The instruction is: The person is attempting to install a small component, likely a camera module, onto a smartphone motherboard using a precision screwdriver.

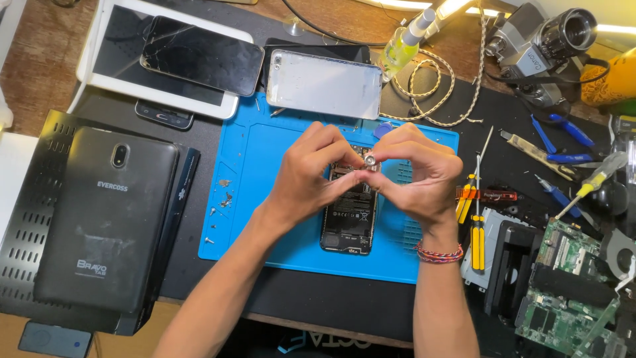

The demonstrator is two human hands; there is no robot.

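Counting from the head view: two hands up, my left hand and my right hand, meeting over one opened smartphone with its back off and its dark battery showing. Between the fingertips sits one small round silvery part, held just above the phone's top end; both hands are pinched closed on it, thumbs and forefingers tight, the other fingers curled. Further back I count one silver phone back cover, one cracked dark phone lying on one white tablet, and one black tablet face down at the left. Two yellow-handled screwdrivers lie right of the mat, one green circuit board beyond them. A few loose screws dot the blue repair mat, which lies on a black pad over a wooden bench. A braided bracelet circles the right wrist.
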